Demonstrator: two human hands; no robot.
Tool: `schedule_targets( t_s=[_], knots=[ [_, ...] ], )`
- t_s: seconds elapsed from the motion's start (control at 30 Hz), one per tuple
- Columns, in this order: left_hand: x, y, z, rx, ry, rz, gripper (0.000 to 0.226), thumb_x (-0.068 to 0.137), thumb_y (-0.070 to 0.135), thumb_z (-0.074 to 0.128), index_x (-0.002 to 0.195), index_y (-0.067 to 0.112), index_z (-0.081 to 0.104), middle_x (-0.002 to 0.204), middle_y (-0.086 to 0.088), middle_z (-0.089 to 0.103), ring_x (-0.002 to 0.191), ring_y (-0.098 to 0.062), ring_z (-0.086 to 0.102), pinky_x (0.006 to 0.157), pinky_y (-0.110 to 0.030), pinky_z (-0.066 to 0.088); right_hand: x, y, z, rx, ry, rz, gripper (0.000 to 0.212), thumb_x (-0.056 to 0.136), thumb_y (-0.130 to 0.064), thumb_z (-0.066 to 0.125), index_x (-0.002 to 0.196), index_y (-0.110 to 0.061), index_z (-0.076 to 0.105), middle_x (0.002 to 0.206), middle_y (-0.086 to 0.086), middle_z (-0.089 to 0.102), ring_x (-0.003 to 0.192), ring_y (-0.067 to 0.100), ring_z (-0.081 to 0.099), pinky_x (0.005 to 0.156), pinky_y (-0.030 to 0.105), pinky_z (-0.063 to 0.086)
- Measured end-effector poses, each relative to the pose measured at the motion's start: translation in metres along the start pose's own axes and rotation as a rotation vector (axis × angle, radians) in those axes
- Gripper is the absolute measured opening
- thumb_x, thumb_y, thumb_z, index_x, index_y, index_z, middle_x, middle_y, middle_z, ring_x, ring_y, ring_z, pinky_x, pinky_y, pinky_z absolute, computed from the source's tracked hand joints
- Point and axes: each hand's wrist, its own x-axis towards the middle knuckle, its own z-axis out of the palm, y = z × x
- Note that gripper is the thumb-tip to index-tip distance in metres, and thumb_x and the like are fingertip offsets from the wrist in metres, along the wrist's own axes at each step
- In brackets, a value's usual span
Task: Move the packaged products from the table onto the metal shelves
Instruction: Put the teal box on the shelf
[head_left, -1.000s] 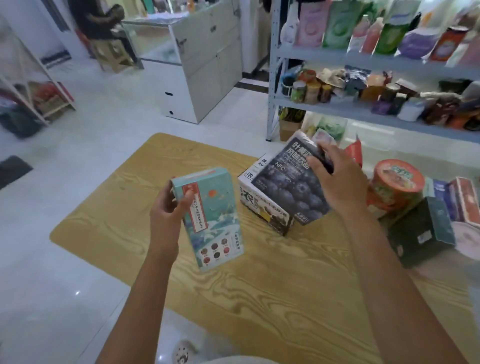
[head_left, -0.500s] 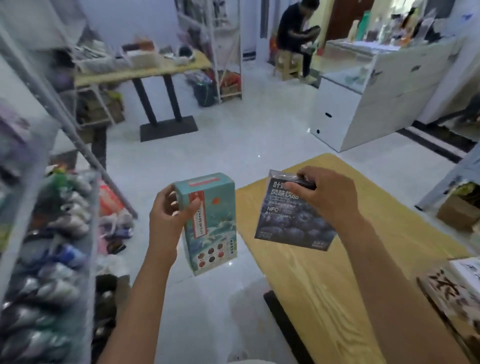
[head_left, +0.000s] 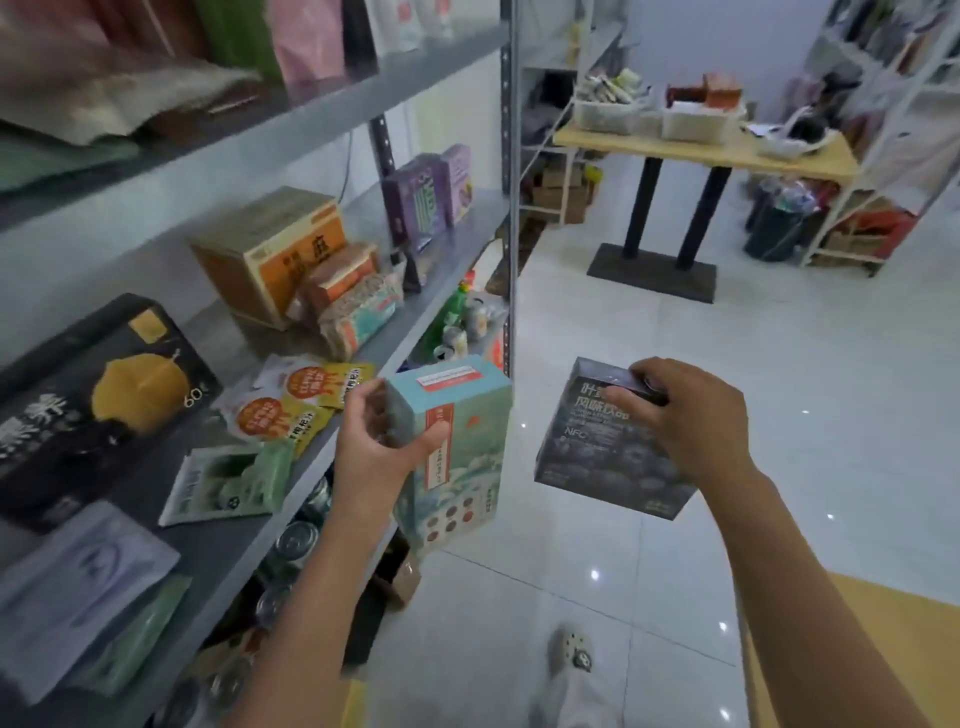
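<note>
Fingers (head_left: 435, 434) gripping teal box (head_left: 460, 457) near shelf edge (head_left: 252, 564), dark box (head_left: 597, 457) over floor (head_left: 779, 364)

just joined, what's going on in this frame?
A person is stocking shelves. The left hand grips a teal box by its side, and the right hand holds a dark box by its top edge. Both boxes are in the air beside the metal shelf, and neither is set down yet. The shelf already holds orange sachets and other packages.
</note>
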Motion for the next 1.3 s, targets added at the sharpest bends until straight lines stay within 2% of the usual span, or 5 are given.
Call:
schedule_targets(
  t_s=[0.3,0.53,0.63,0.87,1.3],
  knots=[
    [0.152,-0.007,0.081,-0.019,0.153,0.069,0.081,0.052,0.03,0.086,0.122,0.026,0.045,0.122,0.003,0.059,0.116,-0.013,0.057,0.089,-0.033,0.054,0.201,0.05,0.082,0.021,-0.076,-0.23,0.041,0.08,-0.056,0.063,0.104,-0.024,0.066,0.093,-0.002,0.068,0.084,0.023,0.061,0.069,0.034,0.049],
    [0.264,0.002,0.146,0.035,0.177,0.199,0.082,0.059,0.022,0.085,0.124,0.047,0.041,0.125,0.0,0.054,0.118,-0.015,0.055,0.096,-0.049,0.05,0.35,0.109,0.126,0.136,-0.016,-0.5,0.042,0.068,-0.036,0.082,0.101,-0.013,0.071,0.083,0.006,0.067,0.075,0.03,0.062,0.07,0.042,0.047],
    [0.306,0.01,0.161,0.117,0.147,0.258,0.082,0.07,0.012,0.082,0.133,0.046,0.043,0.13,0.004,0.049,0.119,-0.009,0.054,0.095,-0.042,0.051,0.4,0.121,0.146,0.167,0.018,-0.545,0.043,0.073,-0.04,0.076,0.107,-0.015,0.071,0.085,0.005,0.067,0.076,0.03,0.061,0.073,0.04,0.04],
    [0.42,0.008,0.179,0.254,0.206,0.311,0.051,0.075,0.006,0.077,0.115,0.035,0.062,0.124,0.008,0.049,0.117,-0.008,0.052,0.089,-0.038,0.056,0.52,0.119,0.203,0.231,-0.002,-0.664,0.056,0.078,-0.057,0.053,0.115,-0.019,0.069,0.091,0.004,0.065,0.085,0.029,0.06,0.076,0.029,0.024],
    [0.511,-0.011,0.183,0.463,0.389,0.206,0.056,0.081,0.006,0.072,0.108,0.051,0.054,0.123,0.019,0.045,0.122,-0.014,0.049,0.095,-0.048,0.051,0.667,0.071,0.291,0.543,-0.142,-0.992,0.053,0.076,-0.052,0.064,0.108,-0.012,0.072,0.078,0.004,0.063,0.07,0.029,0.06,0.067,0.038,0.046]
  ],
)
